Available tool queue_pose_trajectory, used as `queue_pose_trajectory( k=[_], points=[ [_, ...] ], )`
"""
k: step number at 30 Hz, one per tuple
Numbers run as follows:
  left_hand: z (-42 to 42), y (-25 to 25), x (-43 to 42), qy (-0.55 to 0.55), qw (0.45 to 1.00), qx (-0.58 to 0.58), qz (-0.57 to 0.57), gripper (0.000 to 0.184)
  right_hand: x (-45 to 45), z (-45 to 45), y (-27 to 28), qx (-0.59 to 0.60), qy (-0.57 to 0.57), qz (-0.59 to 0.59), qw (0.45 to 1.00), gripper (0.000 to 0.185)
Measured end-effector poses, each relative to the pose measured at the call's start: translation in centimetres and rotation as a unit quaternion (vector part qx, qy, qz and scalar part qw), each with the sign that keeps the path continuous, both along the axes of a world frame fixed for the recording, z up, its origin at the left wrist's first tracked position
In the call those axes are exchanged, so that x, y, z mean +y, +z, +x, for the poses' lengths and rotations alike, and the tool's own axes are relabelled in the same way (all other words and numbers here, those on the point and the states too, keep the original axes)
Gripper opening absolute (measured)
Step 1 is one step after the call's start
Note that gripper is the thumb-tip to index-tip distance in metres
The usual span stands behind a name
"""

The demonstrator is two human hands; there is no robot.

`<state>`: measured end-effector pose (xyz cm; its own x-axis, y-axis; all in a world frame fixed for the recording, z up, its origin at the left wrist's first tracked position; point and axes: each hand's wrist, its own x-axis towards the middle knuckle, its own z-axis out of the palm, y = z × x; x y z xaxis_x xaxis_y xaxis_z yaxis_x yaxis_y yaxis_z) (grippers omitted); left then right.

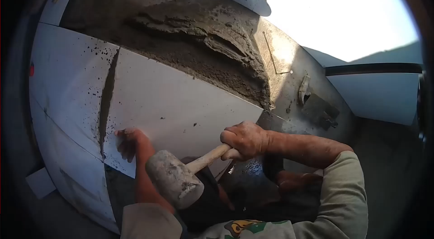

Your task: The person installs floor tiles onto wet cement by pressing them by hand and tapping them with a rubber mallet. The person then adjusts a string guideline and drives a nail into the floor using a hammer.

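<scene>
head camera: the right hand (244, 140) has its fingers clamped round the wooden handle of a mallet (175, 179), whose thick, dirty head hangs at seven o'clock from the middle of the view, in front of the left forearm. the left hand (128, 143), at eight o'clock, has its thumb apart from its loosely bent fingers, over the near-left part of a large white tile (185, 99); whether the fingertips press on it i cannot tell. past that tile's left edge, at nine o'clock, a dark gap (107, 99) parts it from a speckled tile (68, 72). along its upper edge, at twelve, lies lumpy mortar (212, 49). a thin bent rod (271, 57) shows at two, a trowel (321, 111) at three, and, farther out at eight, a small white piece (40, 182).
</scene>
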<state>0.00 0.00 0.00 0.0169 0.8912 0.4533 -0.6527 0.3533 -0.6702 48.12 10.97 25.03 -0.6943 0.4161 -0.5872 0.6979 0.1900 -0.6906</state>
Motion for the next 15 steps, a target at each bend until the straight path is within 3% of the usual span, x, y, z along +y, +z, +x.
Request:
queue_pose_trajectory(
  k=[1, 2, 3, 5, 7, 9, 11, 13, 14, 15],
  points=[
    [-0.7, -2.0, 0.9, 0.001, 1.000, 0.002, 0.004, 0.087, 0.1, -0.1, -0.1, 0.002, 0.001, 0.004, 1.000, 0.050],
    [-0.3, -2.7, 1.7, 0.017, 0.997, -0.040, 0.058, 0.087, -0.1, 0.5, -2.3, -0.119, -0.083, -0.038, 0.989, 0.050],
    [3.9, -2.7, 2.2, 0.034, 0.988, -0.119, 0.095, 0.087, -0.8, 1.5, 0.1, -0.156, -0.085, -0.045, 0.983, 0.050],
    [6.6, 3.6, 6.9, 0.073, 0.954, -0.193, 0.219, 0.087, 0.5, -0.4, 0.9, -0.110, -0.088, -0.016, 0.990, 0.051],
    [7.5, 6.8, 5.0, 0.082, 0.915, -0.285, 0.275, 0.087, -0.5, -0.2, 2.2, -0.102, -0.096, -0.052, 0.989, 0.050],
    [7.1, 6.7, 5.6, 0.113, 0.847, -0.349, 0.385, 0.087, -0.9, -0.2, 1.9, 0.034, -0.077, -0.014, 0.996, 0.049],
    [6.1, 5.2, 5.3, 0.133, 0.779, -0.413, 0.454, 0.087, -1.5, -0.5, 2.7, 0.078, -0.090, -0.018, 0.993, 0.050],
    [7.3, 8.0, 7.3, 0.148, 0.689, -0.476, 0.526, 0.088, -2.2, 0.0, 2.2, 0.197, -0.029, 0.034, 0.979, 0.052],
    [8.1, 9.9, 8.2, 0.157, 0.639, -0.504, 0.559, 0.088, -2.5, 1.0, 1.1, 0.166, -0.018, 0.048, 0.985, 0.053],
    [8.6, 11.0, 8.3, 0.166, 0.586, -0.530, 0.590, 0.088, -2.8, 2.1, -0.5, 0.058, 0.004, 0.040, 0.998, 0.053]
  ],
)
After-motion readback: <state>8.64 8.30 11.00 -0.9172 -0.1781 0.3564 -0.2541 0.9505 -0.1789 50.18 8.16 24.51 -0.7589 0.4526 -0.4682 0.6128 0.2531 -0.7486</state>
